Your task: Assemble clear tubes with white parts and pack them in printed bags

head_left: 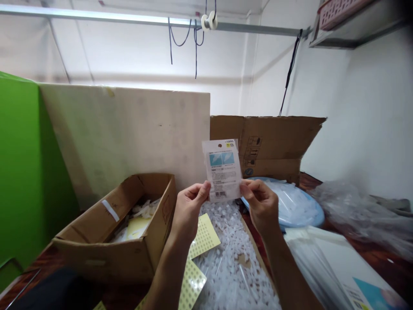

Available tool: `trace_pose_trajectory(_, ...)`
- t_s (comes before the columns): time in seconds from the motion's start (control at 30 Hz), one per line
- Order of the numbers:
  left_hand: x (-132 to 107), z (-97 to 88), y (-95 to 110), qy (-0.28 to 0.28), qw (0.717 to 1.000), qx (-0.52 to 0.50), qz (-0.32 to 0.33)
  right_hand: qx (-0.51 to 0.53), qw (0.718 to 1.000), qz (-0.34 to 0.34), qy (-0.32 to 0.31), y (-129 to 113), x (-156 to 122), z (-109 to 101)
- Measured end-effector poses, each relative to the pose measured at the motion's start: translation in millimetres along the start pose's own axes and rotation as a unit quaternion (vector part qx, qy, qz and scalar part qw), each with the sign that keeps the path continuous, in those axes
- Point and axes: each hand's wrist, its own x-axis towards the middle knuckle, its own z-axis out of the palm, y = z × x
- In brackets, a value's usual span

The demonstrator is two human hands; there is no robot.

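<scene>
While both hands pinch the packet by opposite edges | below packet: clear bits, yellow sheets partly hidden by left forearm | left of packet: box | right of packet: basin, partly behind right hand; white stack, film | behind packet: board, cardboard

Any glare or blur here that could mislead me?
Head view: bright glare on the overhead rail, toward the left; head view: clear plastic at right looks smeared; head view: fine print on the held packet is too soft to read.
</scene>
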Motion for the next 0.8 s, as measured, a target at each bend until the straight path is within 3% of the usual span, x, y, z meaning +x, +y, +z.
trace_pose_trajectory(0.27,8.6,-8.8,-6.9,0.048,0.994,0.095,0.02,0.132,0.982,0.125,-0.048,0.1,9.0,2.6)
trace_pose_trajectory(0.43,10.7,-9.5,-9.0,0.0,0.989,0.151,-0.008,0.08,0.975,0.163,-0.126,3.9,8.5,-10.2)
trace_pose_trajectory(0.7,14.5,-19.1,-19.2,0.024,0.99,0.14,-0.021,0.003,0.962,0.193,-0.192,4.8,6.8,-18.1)
trace_pose_trajectory(0.8,14.8,-19.1,-17.0,0.052,0.974,0.212,0.062,0.014,0.964,0.188,-0.186,5.1,6.3,-12.4)
